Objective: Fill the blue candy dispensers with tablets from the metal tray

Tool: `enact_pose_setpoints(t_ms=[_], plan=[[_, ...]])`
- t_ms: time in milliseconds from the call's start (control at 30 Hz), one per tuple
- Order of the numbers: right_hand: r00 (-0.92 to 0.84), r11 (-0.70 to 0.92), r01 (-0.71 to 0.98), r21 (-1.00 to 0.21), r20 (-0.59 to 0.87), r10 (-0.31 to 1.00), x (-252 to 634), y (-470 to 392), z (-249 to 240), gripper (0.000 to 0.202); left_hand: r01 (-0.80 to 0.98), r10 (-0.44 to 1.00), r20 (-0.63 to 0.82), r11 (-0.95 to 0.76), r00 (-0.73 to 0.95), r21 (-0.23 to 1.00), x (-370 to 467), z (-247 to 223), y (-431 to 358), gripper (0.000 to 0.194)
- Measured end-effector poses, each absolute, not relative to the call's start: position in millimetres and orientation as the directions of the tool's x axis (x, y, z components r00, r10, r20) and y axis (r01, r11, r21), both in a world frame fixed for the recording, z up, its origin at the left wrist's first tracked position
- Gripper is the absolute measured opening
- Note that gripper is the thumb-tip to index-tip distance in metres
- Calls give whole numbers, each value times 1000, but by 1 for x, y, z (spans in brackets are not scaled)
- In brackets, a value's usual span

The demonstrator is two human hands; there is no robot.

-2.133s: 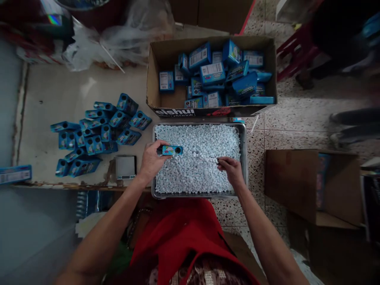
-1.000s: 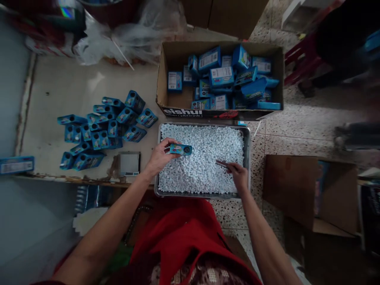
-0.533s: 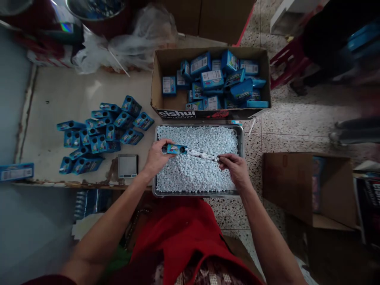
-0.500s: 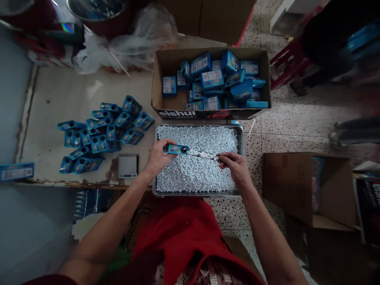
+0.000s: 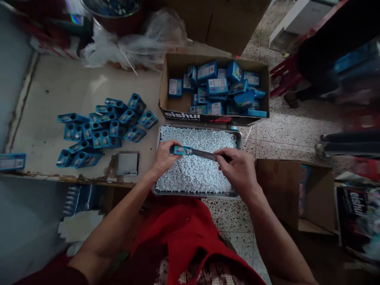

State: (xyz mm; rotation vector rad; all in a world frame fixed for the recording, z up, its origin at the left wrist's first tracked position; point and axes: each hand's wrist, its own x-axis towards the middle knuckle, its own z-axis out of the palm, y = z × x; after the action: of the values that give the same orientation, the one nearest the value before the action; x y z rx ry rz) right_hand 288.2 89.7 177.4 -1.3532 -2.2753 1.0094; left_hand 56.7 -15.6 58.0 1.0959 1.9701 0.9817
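Observation:
My left hand is closed around a small blue box, which lies on its side above the pellets with its open end facing right. In my right hand is the end of a narrow dark scoop, shaped like a trough, its far tip at the box's opening. Most of the scoop's length looks bare, and a few white pieces show at the opening. Below both hands, small white candy-like pellets fill a metal tray. How full the box is inside is hidden.
Several blue boxes stand on the table to the left, near a small digital scale. Behind the tray is a carton of blue boxes. An open carton sits at right. Another person's legs show at far right.
The scoop was full of white pellets and now looks mostly bare, with its tip at the box. My right hand has turned over slightly. The view has shifted a little.

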Motion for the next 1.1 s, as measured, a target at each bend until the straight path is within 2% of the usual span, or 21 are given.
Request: enact_pose_setpoints(t_ms=[100,167,233,300,367,500,600,700,767,867,933,1000,1067,1100], plan=[[-423,204,606,-769,-95,901,300,84,168,19,185,883,-230,327,-409,927,45,47,-19,36],[-305,43,597,-801,-177,936,323,83,146,22,-25,883,-294,306,-365,952,38,37,-22,42],[-175,-116,612,-782,-278,945,358,82,117,26,-171,885,-350,310,-306,935,33,30,-25,47],[-75,-227,646,-729,-357,931,398,81,89,30,-210,885,-369,318,-283,925,25,26,-29,49],[-10,-285,671,-684,-394,919,438,79,67,34,-198,873,-358,307,-330,931,12,27,-36,48],[63,-334,683,-650,-403,913,492,75,36,40,-51,749,-256,286,-611,957,-25,24,-56,47],[69,-375,640,-670,-436,897,496,70,8,43,122,638,-156,370,-754,921,-49,5,-66,44],[14,-417,559,-717,-495,869,458,63,-28,46,256,561,-90,507,-823,823,-57,-26,-62,42],[-38,-441,480,-759,-520,853,417,59,-54,47,286,507,-67,585,-859,759,-54,-41,-55,44],[-85,-484,368,-794,-547,833,356,56,-84,46,349,464,1,664,-886,662,-44,-31,-46,61],[-103,-509,327,-796,-566,818,331,57,-95,46,486,520,113,671,-847,560,-37,-3,-32,67],[-131,-525,293,-799,-577,806,323,58,-99,46,658,654,196,599,-731,456,-32,30,1,47],[-155,-530,261,-807,-576,802,330,60,-97,45,773,809,152,459,-568,438,-29,53,62,19],[-160,-527,248,-813,-571,805,336,60,-95,44,780,852,88,424,-516,460,-27,58,100,15]])
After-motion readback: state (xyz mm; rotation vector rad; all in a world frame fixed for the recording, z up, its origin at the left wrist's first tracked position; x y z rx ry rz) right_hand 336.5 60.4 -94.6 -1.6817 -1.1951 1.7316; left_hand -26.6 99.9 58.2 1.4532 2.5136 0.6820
